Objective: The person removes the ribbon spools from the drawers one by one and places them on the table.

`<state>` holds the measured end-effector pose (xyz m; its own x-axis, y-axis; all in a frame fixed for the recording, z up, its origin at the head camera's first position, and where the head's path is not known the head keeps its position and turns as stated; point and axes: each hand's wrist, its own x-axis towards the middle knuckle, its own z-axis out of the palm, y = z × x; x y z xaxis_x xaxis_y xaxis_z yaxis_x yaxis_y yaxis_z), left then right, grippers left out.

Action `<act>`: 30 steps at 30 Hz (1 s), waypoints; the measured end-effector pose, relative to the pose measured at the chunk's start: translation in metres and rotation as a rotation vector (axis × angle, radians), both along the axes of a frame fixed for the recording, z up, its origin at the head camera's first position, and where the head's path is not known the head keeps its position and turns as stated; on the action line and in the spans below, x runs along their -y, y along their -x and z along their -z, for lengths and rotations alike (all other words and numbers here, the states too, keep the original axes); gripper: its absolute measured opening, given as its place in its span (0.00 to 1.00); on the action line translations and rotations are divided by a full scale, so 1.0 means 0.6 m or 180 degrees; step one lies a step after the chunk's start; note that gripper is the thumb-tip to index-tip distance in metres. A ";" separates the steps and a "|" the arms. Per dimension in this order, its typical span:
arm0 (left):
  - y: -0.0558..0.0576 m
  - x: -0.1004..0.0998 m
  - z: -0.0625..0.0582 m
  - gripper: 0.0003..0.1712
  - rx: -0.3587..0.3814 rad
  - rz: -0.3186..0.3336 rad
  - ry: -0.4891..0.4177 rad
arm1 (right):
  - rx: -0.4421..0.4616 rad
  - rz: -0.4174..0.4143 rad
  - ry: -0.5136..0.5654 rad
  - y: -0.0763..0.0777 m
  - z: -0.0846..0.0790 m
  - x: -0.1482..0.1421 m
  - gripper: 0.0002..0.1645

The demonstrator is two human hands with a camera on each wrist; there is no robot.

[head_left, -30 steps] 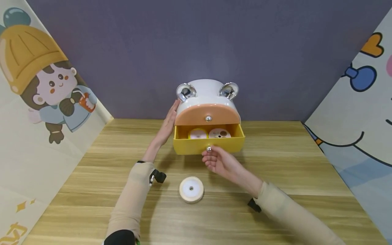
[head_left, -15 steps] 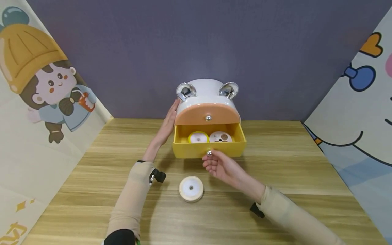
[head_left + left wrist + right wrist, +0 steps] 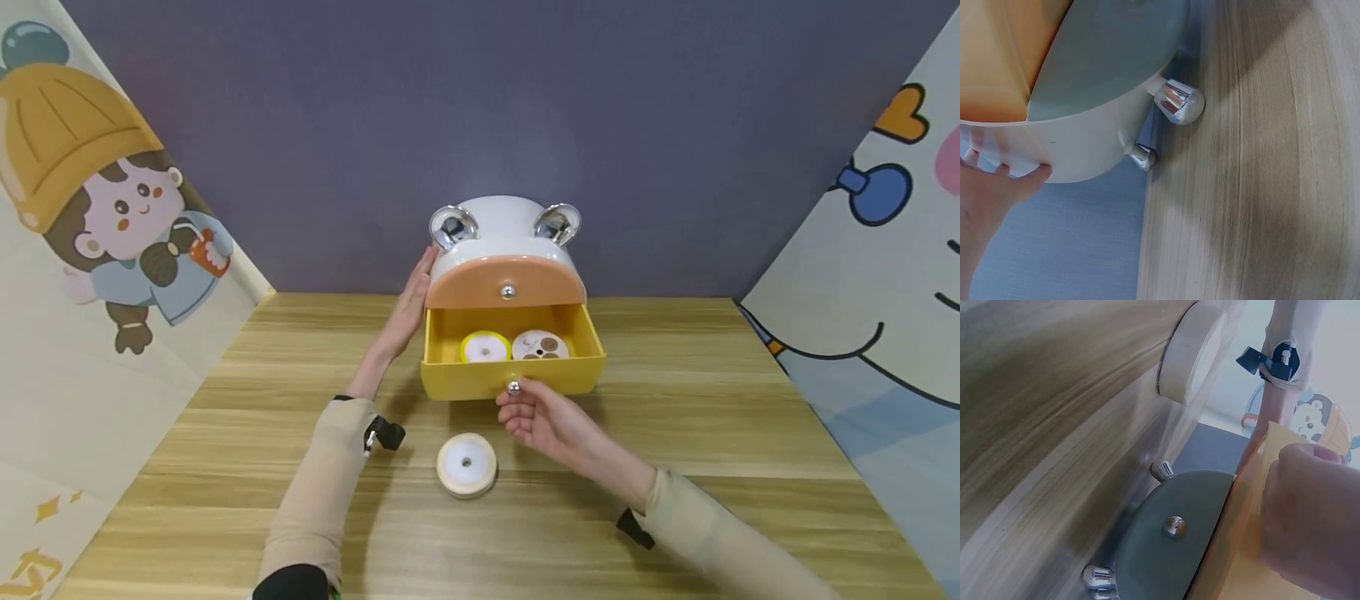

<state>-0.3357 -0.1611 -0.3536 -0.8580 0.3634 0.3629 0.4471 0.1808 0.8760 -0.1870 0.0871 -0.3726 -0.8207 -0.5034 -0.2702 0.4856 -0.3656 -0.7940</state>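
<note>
It looks like a small booth; a dark wall [image 3: 510, 108] is behind the wooden table [image 3: 697, 375]; cartoon walls [image 3: 97, 267] are on the table's two sides.

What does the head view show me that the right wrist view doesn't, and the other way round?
Head view only: the yellow-rimmed disc and spotted disc inside the yellow drawer, the drawer knob, the peach upper front and the silver ears.

Right wrist view only: the green lower front, its own knob and the silver feet.

Both: the right hand at the drawer, and the roll on the table.
</note>
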 end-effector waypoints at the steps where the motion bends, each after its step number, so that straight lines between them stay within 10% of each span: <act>1: 0.000 0.000 0.000 0.30 0.0006 0.0003 0.0003 | 0.0003 -0.0001 -0.0001 -0.001 0.000 0.000 0.21; 30: 0.001 -0.001 0.000 0.30 0.0002 -0.0046 0.0008 | -0.0173 -0.0194 -0.0024 -0.033 0.008 0.000 0.17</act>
